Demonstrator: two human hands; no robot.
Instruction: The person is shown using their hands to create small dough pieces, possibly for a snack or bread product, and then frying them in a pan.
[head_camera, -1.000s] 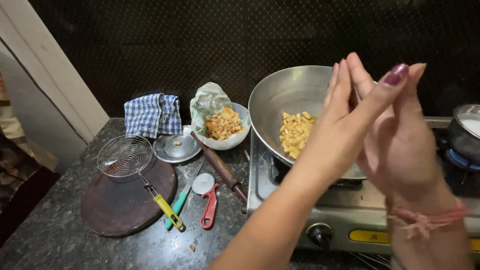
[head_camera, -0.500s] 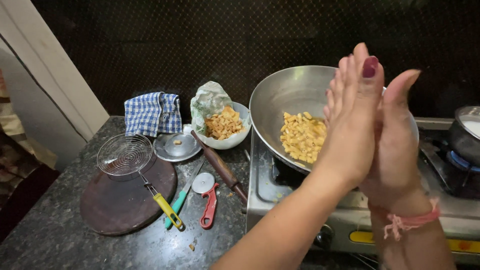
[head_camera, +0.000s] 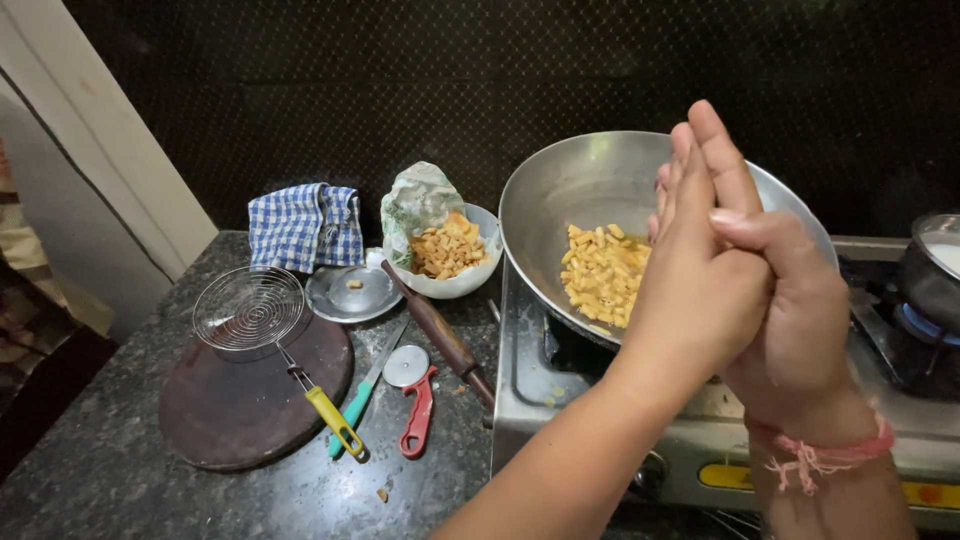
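My left hand (head_camera: 700, 270) and my right hand (head_camera: 790, 330) are pressed palm to palm, fingers pointing up, above the front right of a steel wok (head_camera: 560, 170). The left hand is in front. The right hand sits behind it with its thumb laid across, and a pink thread is tied at its wrist. Nothing shows between the palms. Yellow-brown strips of food (head_camera: 600, 275) lie in the wok, which sits on a steel gas stove (head_camera: 560, 400).
On the dark stone counter are a white bowl (head_camera: 455, 290) of fried pieces, a crumpled bag (head_camera: 420, 200), a blue checked cloth (head_camera: 305, 225), a steel lid (head_camera: 352, 292), a wire skimmer (head_camera: 248, 308) on a round board (head_camera: 230, 410), a rolling pin (head_camera: 440, 330), a red wheel cutter (head_camera: 415, 400) and a teal-handled knife (head_camera: 365, 390). A pot (head_camera: 935, 275) stands on the right burner.
The joined hands have slid against each other; the left hand's fingers now stand higher than the right hand's and the right thumb folds over the left hand. The view has shifted slightly.
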